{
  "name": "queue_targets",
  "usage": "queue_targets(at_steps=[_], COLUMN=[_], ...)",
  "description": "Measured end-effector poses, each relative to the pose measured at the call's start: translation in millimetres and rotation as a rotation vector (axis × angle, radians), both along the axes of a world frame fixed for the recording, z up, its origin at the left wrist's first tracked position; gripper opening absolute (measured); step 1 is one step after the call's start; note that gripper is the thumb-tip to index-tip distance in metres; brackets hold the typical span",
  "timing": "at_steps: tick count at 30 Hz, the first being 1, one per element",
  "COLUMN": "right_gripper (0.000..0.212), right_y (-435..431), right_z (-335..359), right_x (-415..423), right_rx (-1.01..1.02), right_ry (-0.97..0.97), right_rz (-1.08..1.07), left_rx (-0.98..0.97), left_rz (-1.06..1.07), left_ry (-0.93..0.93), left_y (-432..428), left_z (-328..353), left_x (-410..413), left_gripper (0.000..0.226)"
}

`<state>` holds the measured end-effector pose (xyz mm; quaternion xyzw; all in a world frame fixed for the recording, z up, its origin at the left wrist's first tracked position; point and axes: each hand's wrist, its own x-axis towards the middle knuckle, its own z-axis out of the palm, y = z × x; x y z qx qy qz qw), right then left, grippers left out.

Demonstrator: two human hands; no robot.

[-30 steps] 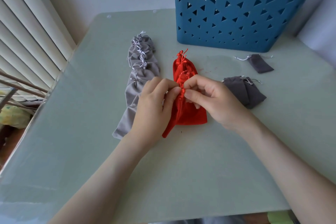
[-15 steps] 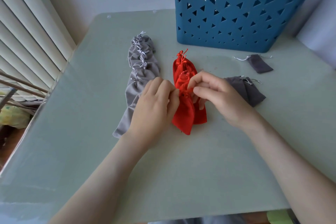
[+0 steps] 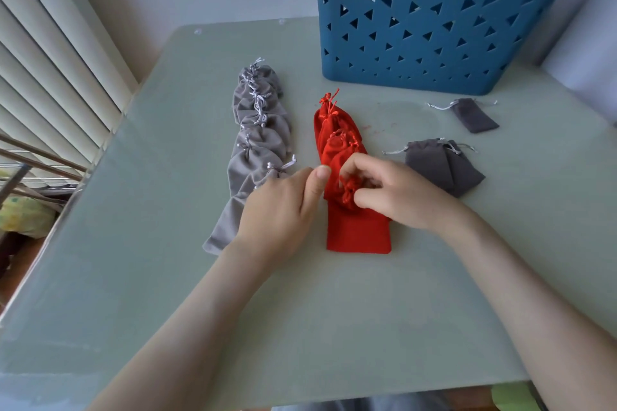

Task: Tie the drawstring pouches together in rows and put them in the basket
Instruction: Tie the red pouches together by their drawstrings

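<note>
The red pouch row (image 3: 354, 157) lies mid-way across the table (image 3: 334, 327): soft, light, probably slippery (take the cords, not the cloth). The right hand (image 3: 394, 197) has its grip pinching the drawstring knot (image 3: 349, 192); the left hand (image 3: 283, 210) has its grip pressed together, contents hidden.

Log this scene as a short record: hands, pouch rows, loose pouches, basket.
Left hand: pinches the left edge of the red fabric pouch row
Right hand: curled on that row's red drawstrings
Light grey pouch row: tied, left of the red one
Dark grey loose pouches: a pile and a single, right side
Blue plastic basket: behind, on the pale green table
</note>
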<state>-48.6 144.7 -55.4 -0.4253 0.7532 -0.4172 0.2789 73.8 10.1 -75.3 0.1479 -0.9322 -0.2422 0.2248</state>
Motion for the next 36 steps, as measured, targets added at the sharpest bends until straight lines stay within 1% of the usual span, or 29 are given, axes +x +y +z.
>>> queue_targets(at_steps=[2,6,8,9,11,14,15,16,18,20,22,24,26,28,31,34,36], right_gripper=[0.016,0.025,0.027,0.025,0.028,0.044,0.048,0.051,0.049,0.047,0.047,0.046,0.044,0.04,0.035,0.036,0.036], right_y=[0,0,2,4,4,4,4,5,4,0,-3,-6,-3,1,6,11,17], right_z=[0,4,5,4,-1,-13,-16,-19,-22,-24,-23,-22,-16,-10,-2,6,8], right_x=[1,-2,-4,-4,-3,-5,-7,-8,-9,-5,1,2,4,2,-5,-16,-26], right_rx=[0.01,-0.094,-0.092,-0.066,0.022,0.046,0.061,0.088,0.114,0.08,0.046,0.051,0.069,0.081,0.097,0.155,0.233], right_ry=[0.043,-0.128,-0.13,-0.084,0.104,0.482,0.561,0.586,0.507,0.435,0.438,0.424,0.36,0.34,0.42,0.606,0.72], right_rz=[-0.02,-0.042,-0.065,-0.069,-0.083,-0.149,-0.18,-0.207,-0.215,-0.199,-0.184,-0.18,-0.191,-0.211,-0.291,-0.411,-0.466], left_rx=[0.001,0.017,-0.004,-0.043,-0.14,-0.17,-0.166,-0.161,-0.162,-0.182,-0.204,-0.2,-0.141,-0.064,-0.055,-0.058,-0.064], left_rz=[-0.001,-0.048,-0.035,-0.019,-0.003,-0.002,-0.001,0.001,0.008,0.02,0.047,0.093,0.151,0.206,0.233,0.203,0.169], left_ry=[-0.051,-0.059,-0.08,-0.079,-0.06,-0.057,-0.054,-0.047,-0.037,-0.015,-0.021,-0.02,-0.011,-0.037,-0.046,-0.014,0.0], left_y=[0,0,-1,-1,-1,-3,-3,-4,-4,-6,-8,-10,-8,-3,5,14,21], left_z=[-5,-6,-7,-9,-13,-17,-18,-18,-19,-20,-18,-15,-10,-4,7,22,31], left_x=[-1,-2,-2,-4,-7,-9,-9,-10,-11,-12,-14,-17,-20,-23,-31,-43,-52], left_gripper=[0.07,0.063,0.06,0.057,0.049,0.036,0.034,0.033,0.034,0.038,0.039,0.034,0.033,0.033,0.031,0.027,0.024])
